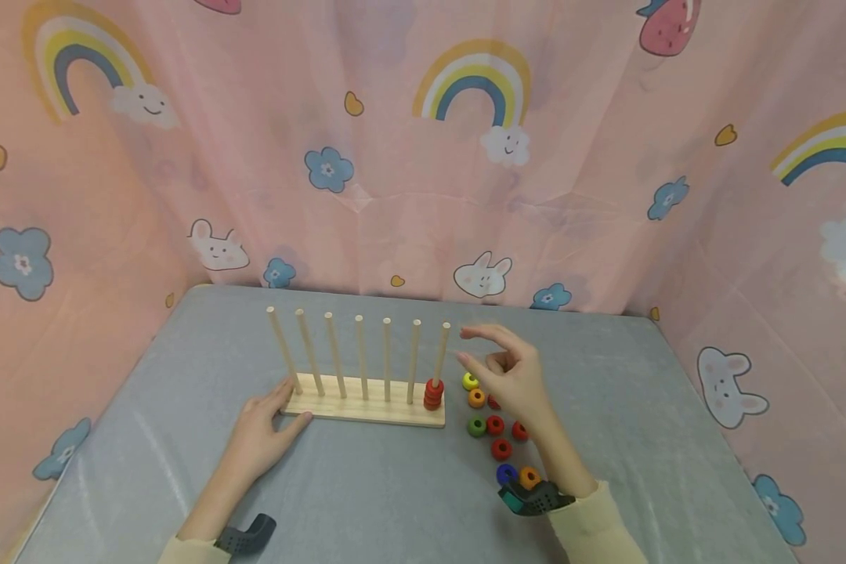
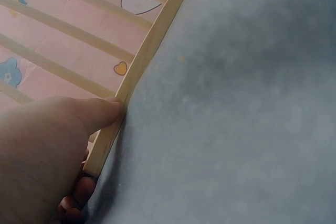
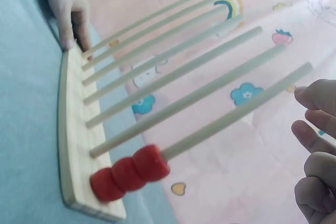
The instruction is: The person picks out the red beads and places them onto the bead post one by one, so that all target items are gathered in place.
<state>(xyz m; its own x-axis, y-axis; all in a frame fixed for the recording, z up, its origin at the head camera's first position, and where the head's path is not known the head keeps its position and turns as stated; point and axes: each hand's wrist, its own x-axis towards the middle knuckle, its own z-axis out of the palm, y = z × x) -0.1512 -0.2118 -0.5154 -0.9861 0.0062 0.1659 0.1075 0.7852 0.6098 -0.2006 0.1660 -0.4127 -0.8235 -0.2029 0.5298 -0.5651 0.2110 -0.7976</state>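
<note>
We found the rack [image 1: 366, 411] upright on the grey table [image 1: 366, 501], its seven pegs [image 1: 362, 357] pointing up. Three red beads [image 1: 433, 395] sat stacked at the foot of the end peg [image 1: 441, 352], on the right; the other six were bare.

Left hand [image 1: 259, 435]: gripped the rack's left end, thumb on the front edge, fingers round the end. We took this as steadying.

Right hand [image 1: 515, 376]: raised just beside the top of the end peg. Thumb and forefinger curved and apart, nothing between them; we read it as released.

Right of the rack, near and under the right arm, we counted nine loose beads [image 1: 501, 450]: four red, two orange, and one each of yellow, green and blue. One red lay partly behind the hand. Hand and forearm may have hidden others.

Progress, by our judgement: early. One peg was begun, with room above its three beads; six had nothing on them. The loose beads seemed left to thread. Four matched the stack in colour, but we could not tell whether they belonged on it.
</note>
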